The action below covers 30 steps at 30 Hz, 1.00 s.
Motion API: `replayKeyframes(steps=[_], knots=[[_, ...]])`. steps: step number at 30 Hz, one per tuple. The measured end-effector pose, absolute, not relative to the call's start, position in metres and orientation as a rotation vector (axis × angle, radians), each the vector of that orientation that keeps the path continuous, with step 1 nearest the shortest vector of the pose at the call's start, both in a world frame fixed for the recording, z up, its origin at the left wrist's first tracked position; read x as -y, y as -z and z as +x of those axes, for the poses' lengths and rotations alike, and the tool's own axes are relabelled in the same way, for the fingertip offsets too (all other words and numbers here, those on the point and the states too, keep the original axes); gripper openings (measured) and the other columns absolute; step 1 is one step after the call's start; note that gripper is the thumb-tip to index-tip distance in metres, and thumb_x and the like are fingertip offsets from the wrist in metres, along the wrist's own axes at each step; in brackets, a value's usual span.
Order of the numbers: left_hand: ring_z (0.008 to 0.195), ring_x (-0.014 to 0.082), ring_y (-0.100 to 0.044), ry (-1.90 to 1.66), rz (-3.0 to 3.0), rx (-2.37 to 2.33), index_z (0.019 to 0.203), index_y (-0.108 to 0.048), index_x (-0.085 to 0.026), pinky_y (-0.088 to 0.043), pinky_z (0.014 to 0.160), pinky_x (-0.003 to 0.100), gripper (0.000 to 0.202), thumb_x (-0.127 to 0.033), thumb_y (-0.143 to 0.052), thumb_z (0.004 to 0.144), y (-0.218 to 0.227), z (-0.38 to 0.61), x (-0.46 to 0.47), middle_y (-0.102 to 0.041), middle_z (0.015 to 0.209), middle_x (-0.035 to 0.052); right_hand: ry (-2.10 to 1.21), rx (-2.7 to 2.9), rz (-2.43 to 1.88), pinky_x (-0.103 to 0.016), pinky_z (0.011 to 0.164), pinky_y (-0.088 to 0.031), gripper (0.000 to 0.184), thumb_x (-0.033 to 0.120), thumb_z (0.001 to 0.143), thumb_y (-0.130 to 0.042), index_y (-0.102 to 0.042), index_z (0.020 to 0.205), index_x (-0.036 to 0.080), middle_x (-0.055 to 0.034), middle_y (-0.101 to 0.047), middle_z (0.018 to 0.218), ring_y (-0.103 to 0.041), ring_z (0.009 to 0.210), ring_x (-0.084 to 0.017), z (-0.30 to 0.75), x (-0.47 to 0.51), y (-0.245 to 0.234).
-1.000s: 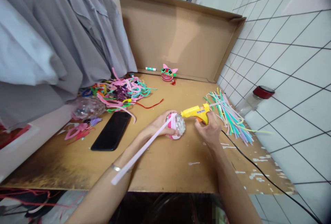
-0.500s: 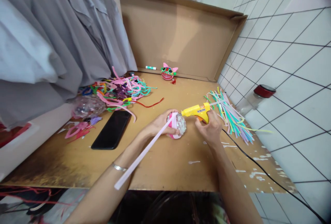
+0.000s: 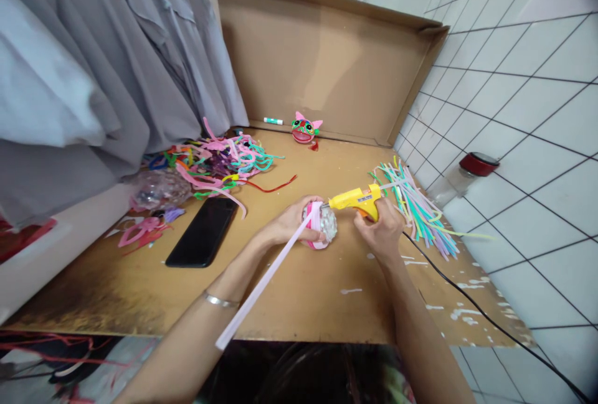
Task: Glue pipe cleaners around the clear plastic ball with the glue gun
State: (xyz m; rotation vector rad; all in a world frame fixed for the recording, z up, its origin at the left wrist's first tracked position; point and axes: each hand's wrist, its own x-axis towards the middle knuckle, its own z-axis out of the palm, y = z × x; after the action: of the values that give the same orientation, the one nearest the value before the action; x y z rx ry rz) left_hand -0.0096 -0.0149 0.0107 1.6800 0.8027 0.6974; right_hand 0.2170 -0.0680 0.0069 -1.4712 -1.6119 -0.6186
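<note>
My left hand is closed round a small roundish craft piece, clear and silvery on its right side and wrapped in pink on its left. From the piece a long pale pink strip slants down toward me across my left forearm. My right hand grips a yellow hot glue gun, a glue stick poking out of its back. The gun's metal nozzle meets the top of the piece, at the edge of the pink wrapping. Some of my left fingers are hidden behind the piece.
Left of my hands lie a black phone and a tangled pile of pipe cleaners. More pipe cleaners lie at right, near a red-lidded jar. A decorated animal head and glue stick tube stand behind. The gun's cord trails right.
The loose lower end of the pink strip has swung slightly to the right and down. Both hands keep nearly the same place, with the nozzle still at the piece.
</note>
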Motion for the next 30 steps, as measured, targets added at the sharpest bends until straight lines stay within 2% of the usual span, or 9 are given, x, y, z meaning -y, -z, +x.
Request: replayKeyframes(steps=[6,12,26,30], knots=[[0.087,0.0179,-0.058,-0.711,1.709,-0.828,0.123,-0.051,-0.016,-0.05,0.082,0.032,0.081,-0.025,-0.085,0.05,-0.017,-0.008,0.017,-0.062,0.101,0.0036,0.602,1.612,-1.49,-0.028,0.064,-0.043,0.009,0.028,0.079,-0.058,-0.056,0.084,0.021,-0.0037,-0.062,0.078,-0.059,0.072,-0.019,0.218,0.068,-0.008],[0.085,0.0168,-0.058,-0.71,1.74,-0.821,0.13,-0.047,-0.017,-0.051,0.08,0.031,0.088,-0.028,-0.085,0.051,-0.01,-0.009,0.014,-0.062,0.102,0.0035,0.593,1.625,-1.47,-0.029,0.063,-0.043,0.01,0.03,0.079,-0.058,-0.053,0.082,0.022,-0.0033,-0.061,0.077,-0.058,0.072,-0.019,0.218,0.069,-0.009],[0.084,0.016,-0.057,-0.693,1.744,-0.82,0.13,-0.047,-0.018,-0.051,0.079,0.03,0.088,-0.026,-0.085,0.051,-0.008,-0.01,0.015,-0.061,0.103,0.0032,0.66,1.625,-1.429,-0.027,0.059,-0.04,0.009,0.029,0.078,-0.058,-0.051,0.077,0.023,-0.0016,-0.057,0.073,-0.055,0.068,-0.018,0.222,0.069,-0.01],[0.086,0.0164,-0.058,-0.719,1.788,-0.821,0.128,-0.048,-0.018,-0.052,0.083,0.032,0.086,-0.025,-0.085,0.05,-0.009,-0.009,0.014,-0.061,0.104,0.0033,0.654,1.62,-1.421,-0.027,0.06,-0.04,0.009,0.029,0.078,-0.058,-0.051,0.077,0.023,-0.0009,-0.057,0.071,-0.054,0.066,-0.017,0.221,0.069,-0.011]])
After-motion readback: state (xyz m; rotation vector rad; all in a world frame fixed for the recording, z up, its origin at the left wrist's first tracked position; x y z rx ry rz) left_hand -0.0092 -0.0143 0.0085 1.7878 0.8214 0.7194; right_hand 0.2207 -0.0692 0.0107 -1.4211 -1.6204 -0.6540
